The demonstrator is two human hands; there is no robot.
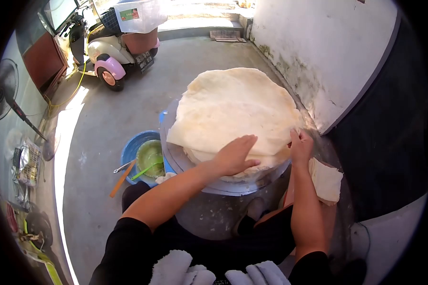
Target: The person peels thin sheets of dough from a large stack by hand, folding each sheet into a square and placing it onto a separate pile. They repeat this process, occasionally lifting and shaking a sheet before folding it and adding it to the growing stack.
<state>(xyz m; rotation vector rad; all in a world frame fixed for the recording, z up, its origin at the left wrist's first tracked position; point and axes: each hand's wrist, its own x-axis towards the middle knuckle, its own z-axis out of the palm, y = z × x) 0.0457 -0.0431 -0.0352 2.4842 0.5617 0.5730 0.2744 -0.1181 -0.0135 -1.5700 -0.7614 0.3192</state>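
Note:
A large, pale, round dough sheet (238, 109) lies on top of others like it on a round grey board (242, 186). My left hand (238, 154) is spread out over the sheet near its front edge, palm down, with nothing gripped. At the right edge, my right hand (301, 145) pinches the rim of the sheet between thumb and fingers. The sheet's front edge is slightly raised, and the layers underneath show there. Just below my right forearm's outer side sits a folded pale stack (325, 180) of what looks like the same sheets.
A blue basin (128, 154) at the left holds a bowl of greenish liquid (150, 156) with a green-handled utensil (146, 171). A brown stick (122, 180) leans on the rim. A parked scooter (111, 61), a fan (7, 90) and a stained white wall (323, 61) surround the space.

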